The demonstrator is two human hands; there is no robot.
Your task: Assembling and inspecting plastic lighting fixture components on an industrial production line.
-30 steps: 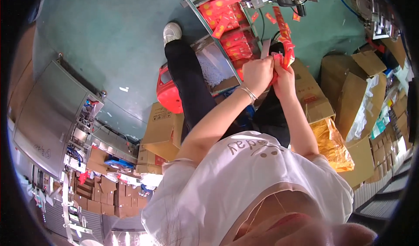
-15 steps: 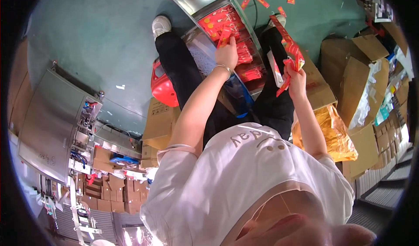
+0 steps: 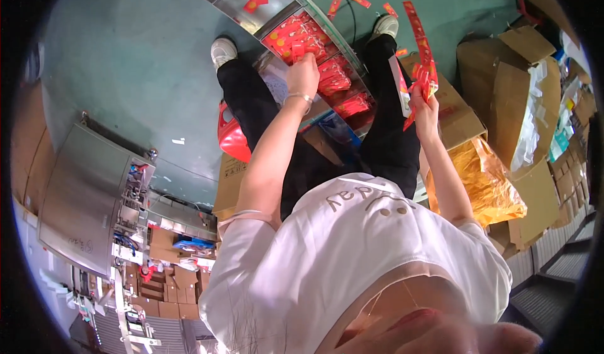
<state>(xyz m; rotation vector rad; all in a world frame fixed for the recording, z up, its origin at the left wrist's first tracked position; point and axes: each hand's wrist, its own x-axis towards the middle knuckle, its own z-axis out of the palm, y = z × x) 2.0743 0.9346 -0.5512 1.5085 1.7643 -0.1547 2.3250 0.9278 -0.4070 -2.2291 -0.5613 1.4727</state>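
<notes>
Head: red packets (image 3: 335, 77), green floor (image 3: 145, 58)

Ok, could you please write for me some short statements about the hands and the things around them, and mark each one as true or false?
1. The right hand holds a strip of red packets. True.
2. The left hand is on the orange bag. False: it is at the pile of red packets.
3. A bracelet is on the left wrist. True.
4. The red container stands beside the right leg. False: it is beside the left leg.
5. The left shoe is black. False: it is whitish.
6. Some loose red packets lie on the floor. True.
</notes>
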